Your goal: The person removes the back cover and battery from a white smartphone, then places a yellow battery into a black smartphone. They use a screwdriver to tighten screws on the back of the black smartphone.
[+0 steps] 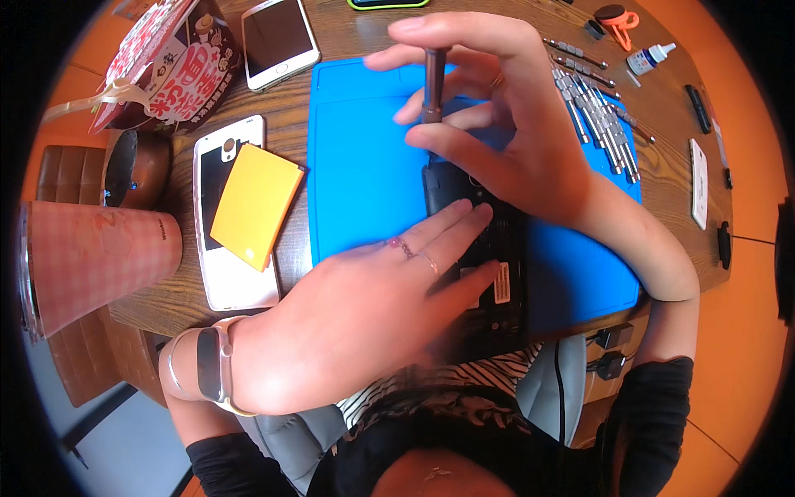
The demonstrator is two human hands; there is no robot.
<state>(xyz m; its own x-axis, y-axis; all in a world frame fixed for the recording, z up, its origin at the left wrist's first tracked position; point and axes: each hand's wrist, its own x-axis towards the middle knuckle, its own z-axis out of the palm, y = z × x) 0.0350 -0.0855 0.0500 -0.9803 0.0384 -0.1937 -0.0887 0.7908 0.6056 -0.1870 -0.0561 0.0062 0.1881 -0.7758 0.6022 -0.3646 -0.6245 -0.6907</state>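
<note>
A dark precision screwdriver (435,84) stands upright in my right hand (497,105), its top under my index finger and its lower handle between thumb and fingers. Its tip meets the upper left corner of a black phone body (515,267) or is just behind it; the contact is hidden. My left hand (372,292) lies with its fingertips flat on the phone, pressing on its surface. Pale labels (502,282) show on the phone beside my fingers. A blue silicone work mat (366,161) lies under the phone.
Several metal screwdrivers (596,118) lie on the mat's right. At left are a white phone back cover (248,292), a yellow battery (258,205), a pink checked cup (105,261) and a food tub (192,68). A white smartphone (279,43) and a small glue bottle (649,59) lie farther back.
</note>
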